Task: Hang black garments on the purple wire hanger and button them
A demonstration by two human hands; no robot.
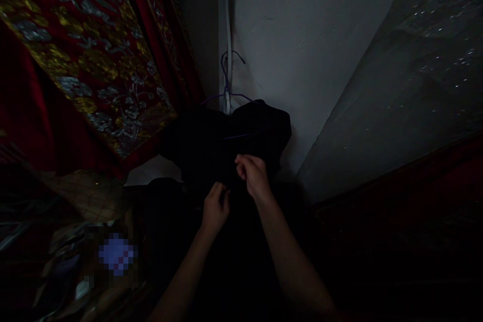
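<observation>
A black garment (204, 136) hangs on a thin purple wire hanger (227, 91) in front of me. My left hand (216, 206) is low at the front of the garment, its fingers curled together. Slightly higher and to the right, my right hand (252, 173) is closed in a pinch against the dark cloth. The scene is very dark, so what lies between the fingers of either hand does not show. The garment's lower part merges into shadow.
At the left hangs a red cloth (113, 60) with gold and silver embroidery. A pale wall (302, 35) with a white cable (228, 15) stands behind the hanger. Shiny clear plastic sheeting (415, 70) covers the right side. Jumbled items (83, 287) lie at lower left.
</observation>
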